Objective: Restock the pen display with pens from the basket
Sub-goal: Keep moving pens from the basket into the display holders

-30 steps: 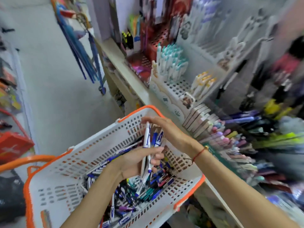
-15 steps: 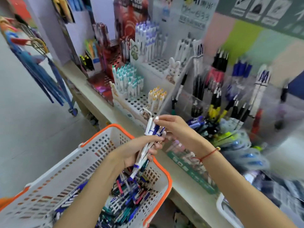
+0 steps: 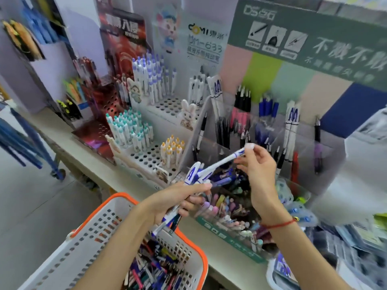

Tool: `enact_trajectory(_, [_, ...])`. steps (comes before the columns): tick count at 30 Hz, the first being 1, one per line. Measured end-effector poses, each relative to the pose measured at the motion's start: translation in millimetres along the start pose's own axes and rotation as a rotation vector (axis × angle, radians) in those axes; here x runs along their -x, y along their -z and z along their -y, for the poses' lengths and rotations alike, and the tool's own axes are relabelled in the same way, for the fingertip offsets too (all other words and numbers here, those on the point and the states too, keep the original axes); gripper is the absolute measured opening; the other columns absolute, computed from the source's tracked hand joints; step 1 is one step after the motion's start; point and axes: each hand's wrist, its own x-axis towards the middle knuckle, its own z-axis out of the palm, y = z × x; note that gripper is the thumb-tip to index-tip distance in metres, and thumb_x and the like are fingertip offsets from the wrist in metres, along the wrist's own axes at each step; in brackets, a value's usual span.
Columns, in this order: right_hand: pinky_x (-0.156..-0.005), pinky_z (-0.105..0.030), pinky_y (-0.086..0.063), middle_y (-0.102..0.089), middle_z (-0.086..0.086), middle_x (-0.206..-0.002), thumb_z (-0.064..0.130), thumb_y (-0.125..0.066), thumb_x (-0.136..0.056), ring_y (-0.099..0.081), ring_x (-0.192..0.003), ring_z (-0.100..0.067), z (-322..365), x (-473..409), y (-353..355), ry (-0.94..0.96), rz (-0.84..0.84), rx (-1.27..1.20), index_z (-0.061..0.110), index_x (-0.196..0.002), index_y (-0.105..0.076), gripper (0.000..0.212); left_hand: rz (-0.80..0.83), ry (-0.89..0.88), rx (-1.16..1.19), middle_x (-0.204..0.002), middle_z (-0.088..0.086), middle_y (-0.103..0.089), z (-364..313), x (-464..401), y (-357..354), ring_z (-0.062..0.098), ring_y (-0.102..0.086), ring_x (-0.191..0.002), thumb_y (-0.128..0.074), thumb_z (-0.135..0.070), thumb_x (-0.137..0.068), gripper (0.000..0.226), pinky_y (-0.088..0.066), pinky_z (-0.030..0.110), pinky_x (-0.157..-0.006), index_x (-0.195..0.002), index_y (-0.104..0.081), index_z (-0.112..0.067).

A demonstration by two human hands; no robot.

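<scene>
My left hand (image 3: 178, 200) grips a bunch of white-and-blue pens (image 3: 193, 175) above the far corner of the white basket with an orange rim (image 3: 189, 240). My right hand (image 3: 258, 164) pinches one white-and-blue pen (image 3: 226, 161) by its upper end; the pen slants down to the bunch. Both hands are in front of the clear pen display (image 3: 272, 130), where black, pink, blue and white pens stand in compartments. Many mixed pens (image 3: 155, 266) lie in the basket.
White tiered holders with teal-capped pens (image 3: 129, 127), yellow-capped pens (image 3: 172, 149) and purple-capped pens (image 3: 151, 78) stand to the left on the shelf. A green box of pastel pens (image 3: 228, 212) sits under my right arm. Floor lies open at left.
The view has swung up from the basket to the display. Both hands rose out of the basket with the pens, and my right hand has drawn one pen up and to the right.
</scene>
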Motion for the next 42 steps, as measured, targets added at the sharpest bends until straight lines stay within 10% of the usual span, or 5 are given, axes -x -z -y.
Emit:
enact_trajectory(14, [-0.076,-0.02,-0.052,-0.055,0.007,-0.094,0.017,-0.042,-0.103,-0.057,-0.079,0.006,67.7,-24.9,81.1,0.818,-0.706,0.039,0.005,-0.109,-0.047,0.014,0.008,-0.083,0.58,-0.054,-0.004,-0.035,-26.3,-38.8,-42.3,0.003,-0.026,-0.032,-0.041,-0.017,-0.095,0.016,-0.02,0.013,-0.03,-0.08,-0.035,-0.015])
enact_trajectory(19, [-0.068,-0.011,-0.044,-0.056,-0.004,-0.095,0.016,-0.041,-0.104,-0.051,-0.072,-0.002,68.9,-50.8,86.3,0.892,-0.54,0.427,0.0,-0.11,-0.054,0.021,-0.017,-0.125,0.528,-0.059,-0.004,-0.038,-31.7,-41.4,-58.4,0.003,-0.027,-0.037,-0.039,-0.014,-0.097,0.016,-0.021,0.013,-0.036,-0.082,-0.035,-0.015])
enact_trajectory(32, [-0.084,-0.041,-0.047,-0.061,-0.01,-0.109,0.037,-0.064,-0.089,-0.053,-0.099,-0.028,65.8,-79.7,67.3,0.811,-0.376,0.977,0.015,-0.114,-0.067,0.033,-0.052,-0.244,0.321,-0.074,-0.002,-0.06,-38.1,-53.3,-84.9,0.004,-0.053,-0.058,-0.051,-0.023,-0.1,0.023,-0.042,0.017,-0.046,-0.095,-0.066,-0.007])
enact_trajectory(42, [-0.061,-0.011,-0.042,-0.071,0.003,-0.07,0.038,-0.065,-0.091,-0.056,-0.059,0.006,51.0,-20.1,67.0,0.328,0.07,0.445,0.02,-0.086,-0.076,0.022,-0.109,-0.474,0.191,-0.078,-0.007,-0.063,-61.1,-61.2,-112.7,0.003,-0.054,-0.062,-0.054,-0.031,-0.098,0.02,-0.047,0.019,-0.059,-0.111,-0.065,-0.021])
